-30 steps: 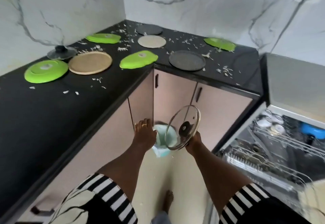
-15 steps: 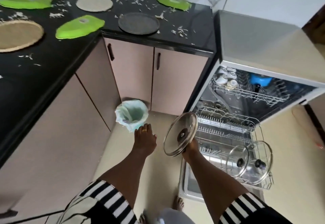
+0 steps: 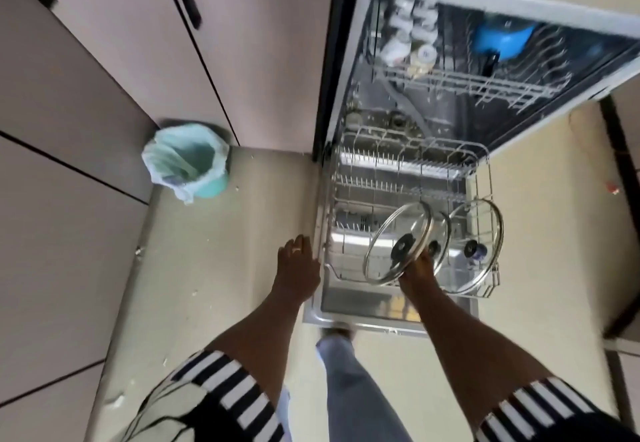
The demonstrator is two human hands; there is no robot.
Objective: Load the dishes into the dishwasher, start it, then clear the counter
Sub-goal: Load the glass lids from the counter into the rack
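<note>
The left hand (image 3: 298, 268), lower centre, hangs relaxed and holds nothing. Right of it, the right hand (image 3: 420, 270) grasps the lid (image 3: 394, 233) from below, on edge above the rack (image 3: 415, 143) front. I judge that its slot lies straight down, just left of two standing lids (image 3: 481, 230).

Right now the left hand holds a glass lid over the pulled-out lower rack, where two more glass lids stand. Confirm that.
Wrong hand. The head view shows the right hand holding the glass lid over the pulled-out lower rack. The left hand holds nothing, its fingers relaxed, beside the rack. The two more glass lids do stand there.
</note>
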